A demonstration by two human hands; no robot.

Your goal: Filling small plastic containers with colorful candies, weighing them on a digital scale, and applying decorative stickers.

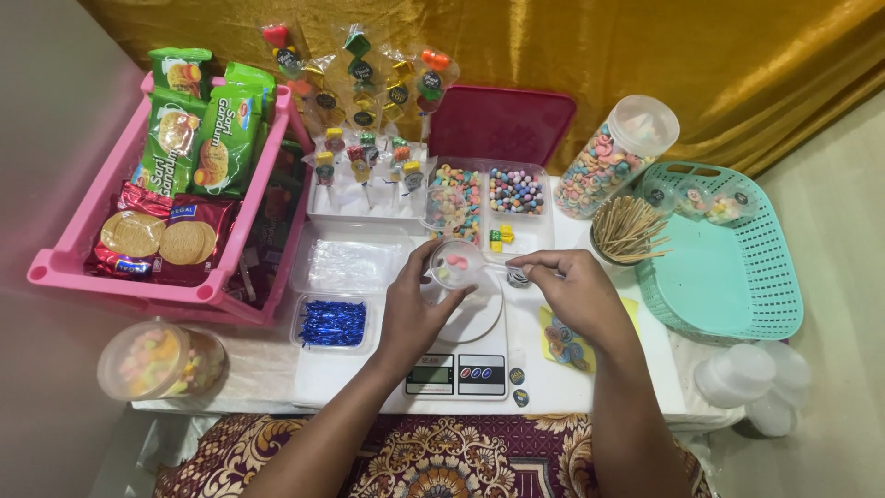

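Note:
My left hand [415, 309] holds a small clear round cup [454, 265] with a few coloured candies in it, just above the white kitchen scale [466, 355]. My right hand [576, 290] pinches a clear spoon handle [498, 264] that reaches into the cup. Both hands hover over the scale's round plate. Right behind them sits a clear divided tray [484, 198] with cereal rings, coloured balls and small yellow and green cubes.
A pink rack [111, 267] with biscuit packs stands at left, a lidded candy tub [161, 360] in front of it. Blue twist ties [332, 323], clear bags, wrapped lollipop treats, a cereal jar [613, 157], wooden sticks [627, 226], a teal basket [728, 267] and sticker sheets [562, 341] surround the scale.

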